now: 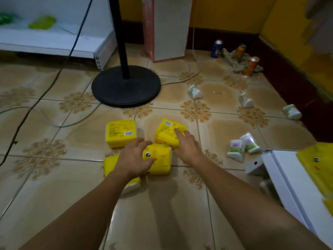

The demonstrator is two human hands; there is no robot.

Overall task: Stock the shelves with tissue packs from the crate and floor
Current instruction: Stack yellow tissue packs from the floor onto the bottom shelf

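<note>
— Item one?
— Four yellow tissue packs, soft plastic wrap, in a loose cluster on the tiled floor (54, 186). The far-left pack (121, 133) and the far-right pack (167, 131) lie with printed text and a barcode facing up. The duck-face pack (160, 162) shows a cartoon eye and an orange beak. The near-left pack (110, 166) is partly hidden under a forearm.
— Hands?
— The left hand (134, 157) is over the duck-face pack, fingers spread and slightly bent, gripping nothing. Whether it touches the wrap, I cannot tell. The right hand (186, 144) has its fingers extended and laid on the far-right pack.
— Item two?
— Small white packs with green or purple print, scattered to the right: one (194, 91) near the fan base (126, 86), two (245, 101) (292, 111) towards the wall, a pair (242, 147) just beside the white shelf unit (288, 177).
— On that unit?
— More yellow wrap (317, 165), blurred.
— Further out?
— Three drink cans (216, 49) by the skirting. A second white shelf (54, 40) at far left with green packs (42, 22), out of focus. A dark cable (45, 92) across the tiles.
</note>
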